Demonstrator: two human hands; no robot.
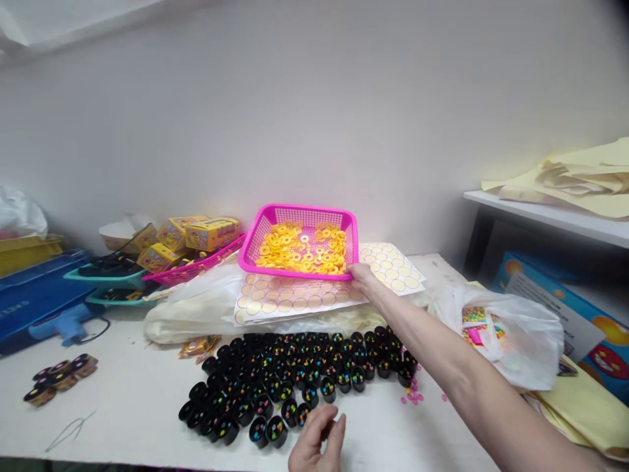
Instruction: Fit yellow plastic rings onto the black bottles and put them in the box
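My right hand (362,275) reaches far forward and grips the front right rim of a pink plastic basket (299,216) filled with yellow rings (301,250). The basket rests on sheets of round stickers (295,298). My left hand (317,439) hovers low at the table's front edge, fingers loosely curled with nothing visible in them, just in front of several small black cups (295,373) that hold coloured beads.
Yellow boxes (196,239) sit in a second pink basket at the left, next to teal trays (105,275) and a blue tool (63,324). A white plastic bag (511,334) lies at the right. Loose pink beads (415,395) dot the table. A shelf with yellow paper (574,183) stands at the right.
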